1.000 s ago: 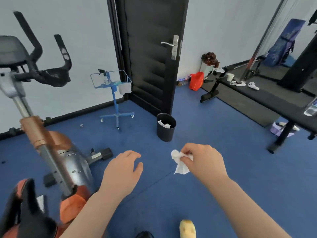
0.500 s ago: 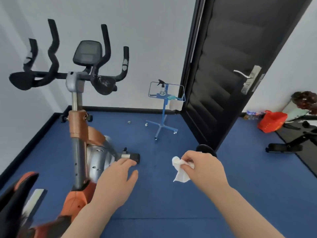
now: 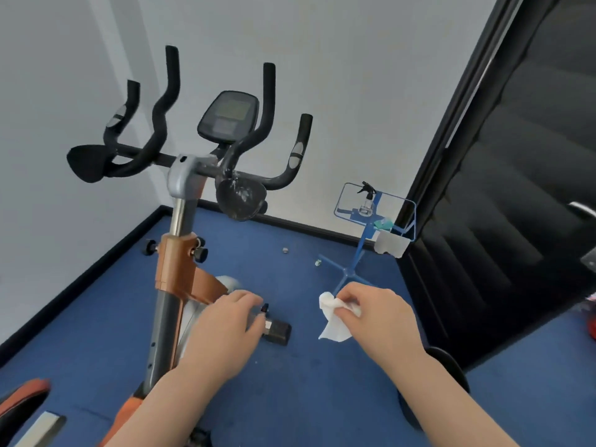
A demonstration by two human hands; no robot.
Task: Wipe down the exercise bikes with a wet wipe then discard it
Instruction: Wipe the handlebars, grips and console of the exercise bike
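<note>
An exercise bike (image 3: 180, 272) with an orange and grey frame stands at the left, its black handlebars (image 3: 277, 179) and display console (image 3: 229, 116) raised toward the white wall. My right hand (image 3: 377, 317) pinches a crumpled white wet wipe (image 3: 332, 321) in the air to the right of the bike. My left hand (image 3: 222, 330) hovers with loosely curled fingers, holding nothing, in front of the bike's lower frame. A black bin (image 3: 448, 375) is partly hidden behind my right forearm.
A blue wheeled stand (image 3: 358, 253) with a spray bottle (image 3: 366, 200) in its wire basket stands by the dark door (image 3: 516, 201). The floor is blue carpet. The bike's orange and black saddle (image 3: 22, 401) shows at the lower left corner.
The view has swung left from the bin and door toward the bike, whose handlebars are now in front. Both hands keep their pose; the right still holds the wipe.
</note>
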